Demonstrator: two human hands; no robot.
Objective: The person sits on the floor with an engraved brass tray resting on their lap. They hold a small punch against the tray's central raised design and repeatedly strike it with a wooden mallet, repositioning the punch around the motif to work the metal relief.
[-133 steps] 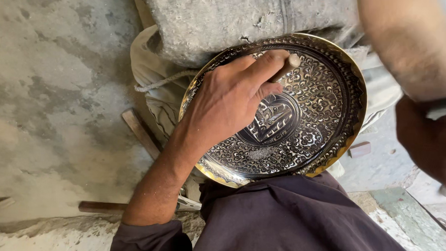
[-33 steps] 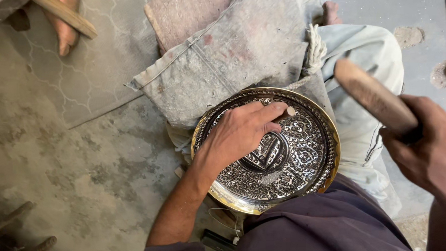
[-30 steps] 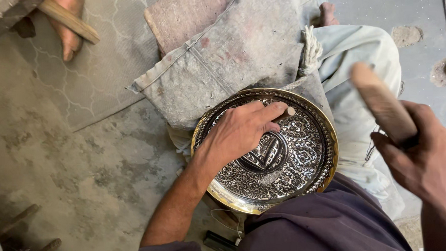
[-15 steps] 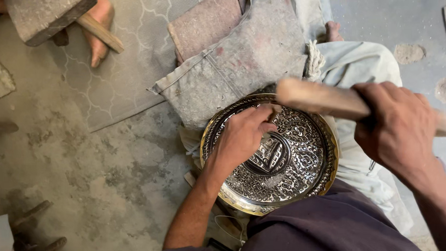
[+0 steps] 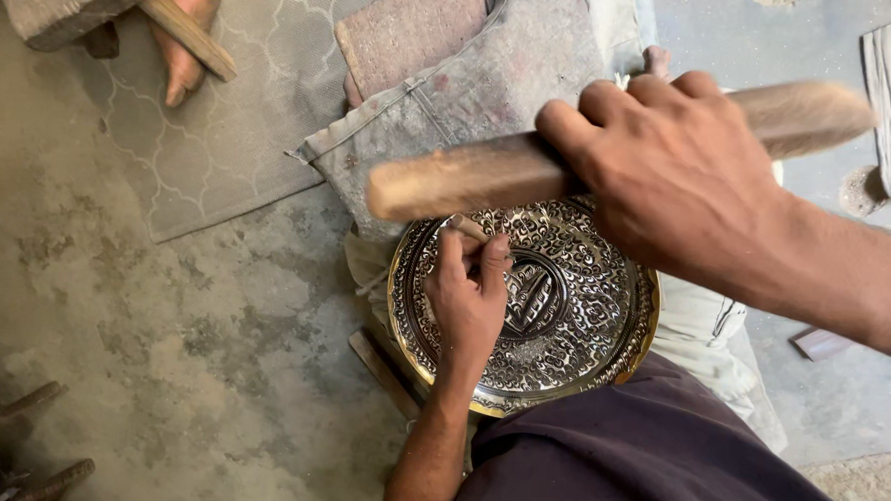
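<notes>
Right hand (image 5: 684, 176) is wrapped tight round a wooden mallet handle (image 5: 489, 177), held up above the work and blurred, so it's mid-swing. Left hand (image 5: 472, 292) is pinched closed on a small punch (image 5: 464, 224), tip standing on the upper-left part of the tray (image 5: 607, 338), heel of the hand resting on the metal.

The tray is round, brass-rimmed, covered in raised silvery scrollwork with an emblem in the middle. It sits on the person's lap over pale trousers (image 5: 708, 327), just below a grey cloth (image 5: 492, 92).

My take on doing this bit well: keep the punch upright and the left hand planted so it can't skate across the pattern, hit square on the punch head, and use light, even taps. A glancing blow probably lands on the fingers or dents the relief.

Further out: a reddish block (image 5: 410, 34) on the cloth, a patterned mat (image 5: 220, 140), someone else's bare foot (image 5: 187, 34) top left. No packages, labels or signs that I can see.
</notes>
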